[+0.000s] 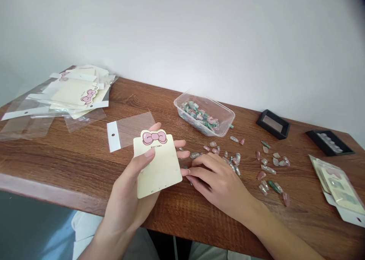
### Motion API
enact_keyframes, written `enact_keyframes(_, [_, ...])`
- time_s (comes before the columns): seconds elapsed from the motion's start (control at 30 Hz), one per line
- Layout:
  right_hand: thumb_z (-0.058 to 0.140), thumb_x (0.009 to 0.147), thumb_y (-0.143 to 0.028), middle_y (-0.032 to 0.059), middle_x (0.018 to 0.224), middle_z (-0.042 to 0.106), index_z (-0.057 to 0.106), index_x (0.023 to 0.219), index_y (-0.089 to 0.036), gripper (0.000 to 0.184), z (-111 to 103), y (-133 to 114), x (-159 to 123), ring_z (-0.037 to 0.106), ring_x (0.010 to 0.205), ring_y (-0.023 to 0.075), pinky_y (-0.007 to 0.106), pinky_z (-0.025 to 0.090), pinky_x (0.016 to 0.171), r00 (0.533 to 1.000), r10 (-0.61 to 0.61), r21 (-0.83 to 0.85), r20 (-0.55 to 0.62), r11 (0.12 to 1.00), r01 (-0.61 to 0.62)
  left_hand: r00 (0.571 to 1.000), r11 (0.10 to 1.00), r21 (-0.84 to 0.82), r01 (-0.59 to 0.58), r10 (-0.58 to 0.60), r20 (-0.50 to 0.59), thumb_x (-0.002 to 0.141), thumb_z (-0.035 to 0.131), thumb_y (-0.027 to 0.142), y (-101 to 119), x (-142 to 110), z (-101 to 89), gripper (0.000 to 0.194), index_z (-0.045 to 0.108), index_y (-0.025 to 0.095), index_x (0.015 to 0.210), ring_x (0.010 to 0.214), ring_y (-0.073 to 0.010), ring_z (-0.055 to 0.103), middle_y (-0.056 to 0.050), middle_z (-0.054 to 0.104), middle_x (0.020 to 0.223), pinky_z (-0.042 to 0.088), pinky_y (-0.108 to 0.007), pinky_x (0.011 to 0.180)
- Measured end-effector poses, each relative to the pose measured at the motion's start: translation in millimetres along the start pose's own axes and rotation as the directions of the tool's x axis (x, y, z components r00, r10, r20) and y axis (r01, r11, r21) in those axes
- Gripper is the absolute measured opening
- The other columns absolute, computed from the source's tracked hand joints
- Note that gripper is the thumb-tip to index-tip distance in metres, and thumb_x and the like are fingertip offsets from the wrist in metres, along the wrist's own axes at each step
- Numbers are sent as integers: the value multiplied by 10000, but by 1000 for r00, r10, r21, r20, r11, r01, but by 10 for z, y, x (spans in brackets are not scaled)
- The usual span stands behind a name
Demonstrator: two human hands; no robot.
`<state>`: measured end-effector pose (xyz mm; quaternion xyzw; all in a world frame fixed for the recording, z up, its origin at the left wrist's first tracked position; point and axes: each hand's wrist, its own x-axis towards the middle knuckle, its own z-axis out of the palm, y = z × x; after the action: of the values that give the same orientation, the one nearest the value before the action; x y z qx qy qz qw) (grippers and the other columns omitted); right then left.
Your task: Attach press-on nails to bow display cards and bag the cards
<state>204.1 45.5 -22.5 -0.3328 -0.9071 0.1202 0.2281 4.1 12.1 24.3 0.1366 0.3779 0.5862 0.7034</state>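
Nearest the camera, the left hand [125,203] is closed around a bow-printed backing card [159,172], thumb across the card's front and fingers behind it, their tips showing past its right edge. This card is thin, light and fairly stiff; take hold of it by its edges. The right hand [219,180] lies just right of the card, fingers curled narrow, with the fingertips [185,172] at the card's right edge. Whether they pinch anything cannot be determined. Press-on nails [238,158] lie scattered on the wooden desk [57,165] right of the card, around the right hand. They are small, light, glossy and probably brittle; grip each by its sides. Beyond the card to the right stands a clear plastic tub [228,117] of more nails. A clear bag with a white header [128,130] lies just behind the card, a stack of cards and bags [76,92] further left. Two black trays [273,124] and packaged cards [338,187] lie far right of the card.
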Motion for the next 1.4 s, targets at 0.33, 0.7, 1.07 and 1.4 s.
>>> enact_keyframes(0.33, [591,973,-215,68,936,616,710,1042,-192,140,13,29,-8,574,860,214,403,437,805,991,128,9,46,992,-129,1000,1000,-7,-1,1,27,944,550,286,-17,21,-39,642,315,275,1542,1091,-335,711,-159,725,1241,603,-473,861])
enact_keyframes(0.7, [600,960,-204,54,928,609,667,916,-185,81,-48,-49,19,557,872,209,398,387,834,988,148,86,47,985,-152,1000,999,-36,-11,11,18,938,562,277,-33,24,-24,644,325,261,1538,1066,-333,720,-170,735,1215,616,-470,844])
enact_keyframes(1.07, [730,893,-314,33,909,586,612,783,-177,211,-19,-110,23,522,854,196,401,361,863,993,77,117,87,989,-87,999,1000,-28,-14,15,38,938,557,266,-43,41,-51,643,325,269,1538,1075,-330,720,-173,729,1228,619,-472,845])
enact_keyframes(1.4, [703,908,-337,51,951,581,601,810,-178,212,5,-147,4,496,893,216,405,347,857,992,29,67,124,997,-38,1000,1000,-9,6,-6,5,946,543,271,-17,17,-17,697,234,288,1571,1086,-328,715,-166,727,1228,612,-449,849])
